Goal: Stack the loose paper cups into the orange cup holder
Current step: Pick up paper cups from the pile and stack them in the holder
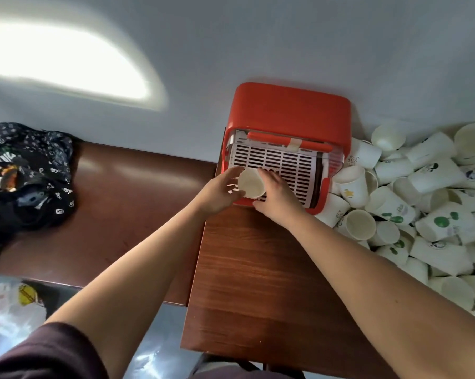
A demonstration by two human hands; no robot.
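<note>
Cup [251, 184]: one, mouth towards the camera, held over the white grille [280, 162] at the front left of the holder [291, 110]. Left hand [221, 188]: fingers curled round the cup's left side. Right hand [278, 199]: clasped against its right side. Holder: orange, stood on the wooden surface [258, 269]. Loose cups [422, 209]: heaped just right of the holder. Cloth [26, 173]: dark, patterned, laid well left of the holder.

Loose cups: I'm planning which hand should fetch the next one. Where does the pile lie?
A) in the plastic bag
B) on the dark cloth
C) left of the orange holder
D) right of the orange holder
D: the pile of loose cups crowds against the right side of the orange cup holder.
</note>
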